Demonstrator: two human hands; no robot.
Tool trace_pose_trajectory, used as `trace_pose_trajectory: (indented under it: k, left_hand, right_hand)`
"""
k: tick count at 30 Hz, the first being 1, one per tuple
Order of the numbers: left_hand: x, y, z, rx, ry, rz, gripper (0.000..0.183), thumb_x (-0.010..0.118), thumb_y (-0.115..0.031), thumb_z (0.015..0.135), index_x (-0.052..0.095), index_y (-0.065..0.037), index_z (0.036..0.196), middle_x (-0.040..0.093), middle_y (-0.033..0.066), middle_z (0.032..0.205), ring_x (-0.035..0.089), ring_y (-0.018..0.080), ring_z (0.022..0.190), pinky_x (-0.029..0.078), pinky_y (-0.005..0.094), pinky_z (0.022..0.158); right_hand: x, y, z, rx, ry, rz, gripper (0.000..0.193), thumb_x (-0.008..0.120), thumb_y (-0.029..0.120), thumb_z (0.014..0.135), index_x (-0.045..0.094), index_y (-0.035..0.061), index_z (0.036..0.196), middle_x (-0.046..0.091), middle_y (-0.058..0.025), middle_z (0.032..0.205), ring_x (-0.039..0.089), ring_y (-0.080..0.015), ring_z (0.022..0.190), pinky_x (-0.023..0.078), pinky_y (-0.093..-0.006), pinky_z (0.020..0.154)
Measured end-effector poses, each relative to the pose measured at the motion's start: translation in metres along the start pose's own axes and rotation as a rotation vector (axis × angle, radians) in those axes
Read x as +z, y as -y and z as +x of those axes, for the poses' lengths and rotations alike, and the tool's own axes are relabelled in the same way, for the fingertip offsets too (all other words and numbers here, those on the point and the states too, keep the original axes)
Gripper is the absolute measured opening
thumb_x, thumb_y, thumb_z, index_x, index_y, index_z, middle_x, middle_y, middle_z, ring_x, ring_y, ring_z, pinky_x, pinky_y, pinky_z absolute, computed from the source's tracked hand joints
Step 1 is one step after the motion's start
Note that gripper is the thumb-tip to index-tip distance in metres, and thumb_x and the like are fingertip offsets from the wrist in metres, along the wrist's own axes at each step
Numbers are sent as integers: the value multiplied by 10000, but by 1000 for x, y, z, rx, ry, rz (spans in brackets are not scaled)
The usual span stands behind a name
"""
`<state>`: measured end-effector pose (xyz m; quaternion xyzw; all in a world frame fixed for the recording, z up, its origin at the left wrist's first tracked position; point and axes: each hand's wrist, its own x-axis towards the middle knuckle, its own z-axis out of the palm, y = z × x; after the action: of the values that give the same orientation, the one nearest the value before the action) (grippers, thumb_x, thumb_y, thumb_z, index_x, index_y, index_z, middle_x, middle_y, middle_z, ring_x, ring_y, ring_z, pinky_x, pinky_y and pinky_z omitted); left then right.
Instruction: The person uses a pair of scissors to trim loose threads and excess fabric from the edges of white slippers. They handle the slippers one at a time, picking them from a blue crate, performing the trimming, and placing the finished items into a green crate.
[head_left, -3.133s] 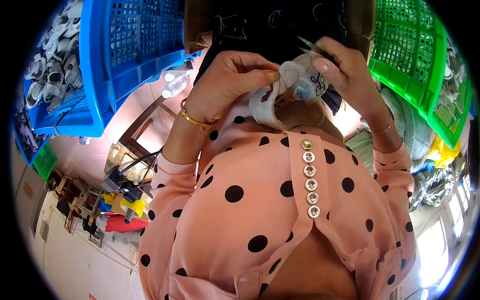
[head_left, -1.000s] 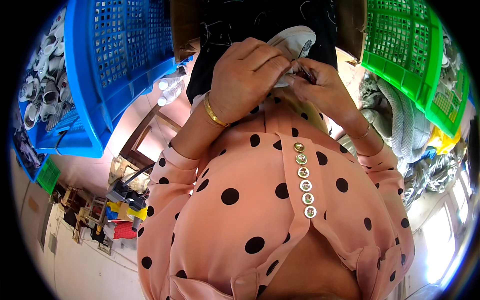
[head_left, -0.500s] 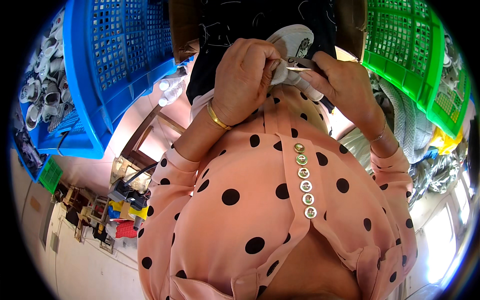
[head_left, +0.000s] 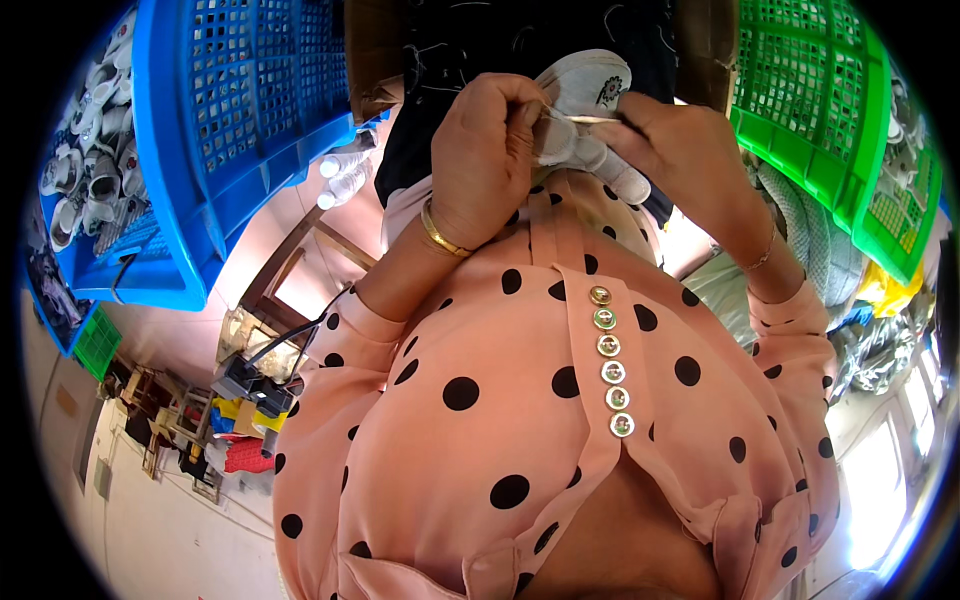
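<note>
A small white shoe [head_left: 590,85] with a dark flower-like mark is held in front of my lap, its rounded straps or flaps [head_left: 610,172] toward me. My left hand [head_left: 478,165] is closed, thumb and finger pinching the shoe's edge. Beside its other edge, my right hand [head_left: 685,160] is closed too, fingertips pressed together close to the shoe. What the right fingers hold is hidden; no metal blade shows there at this moment.
To the left stands a blue plastic crate [head_left: 175,150], with many white shoes [head_left: 95,160] beyond its wall. A green crate [head_left: 810,110] is on the right, near grey quilted cloth [head_left: 805,235]. White bottle-like objects [head_left: 345,180] lie by the blue crate.
A thin metal blade, like that of thread snips, showed at my right fingertips before and is now out of sight. Both hands shifted slightly, and more of the shoe's straps shows.
</note>
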<state>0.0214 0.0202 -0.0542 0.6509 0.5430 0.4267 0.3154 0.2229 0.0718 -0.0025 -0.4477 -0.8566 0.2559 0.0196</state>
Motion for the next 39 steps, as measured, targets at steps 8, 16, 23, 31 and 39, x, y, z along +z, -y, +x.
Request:
trace_pose_trajectory:
  k: [8,16,23,31,39]
  left_hand:
    - [-7,2,-3,-155,-52,-214,52,545,-65,957,525,-46,1001,671,70,850,670,213,721,515,285,632]
    - [-61,-3,0,145,50,418,428,756,-89,744,633,-93,1154,658,63,1121,543,306,1143,386,416,1005]
    - [-32,-17,-10,410,-16,451,273,797,-216,622,715,-151,873,665,-39,868,589,189,955,389,441,1024]
    - [-32,-2,-3,329,-39,318,138,737,-99,698,681,-122,822,660,-8,831,601,206,897,453,394,857]
    - [-49,14,-8,-117,-147,251,87,634,-120,919,643,-44,877,659,52,870,586,204,972,465,298,799]
  right_hand:
    - [30,24,-5,481,141,1123,279,632,231,929,599,-22,816,423,37,603,377,-52,546,335,-233,499]
    - [19,27,0,582,238,1404,219,570,160,966,607,-42,890,371,61,602,298,-25,526,253,-209,482]
    - [13,32,3,599,243,1445,209,570,168,961,604,-30,902,405,59,628,334,-19,544,272,-206,485]
    - [13,19,8,95,-67,576,275,632,148,855,604,50,1110,642,-115,757,631,-218,636,482,-298,597]
    - [29,-2,25,-81,-37,510,304,693,180,825,626,90,1108,660,-98,760,653,-256,660,516,-308,610]
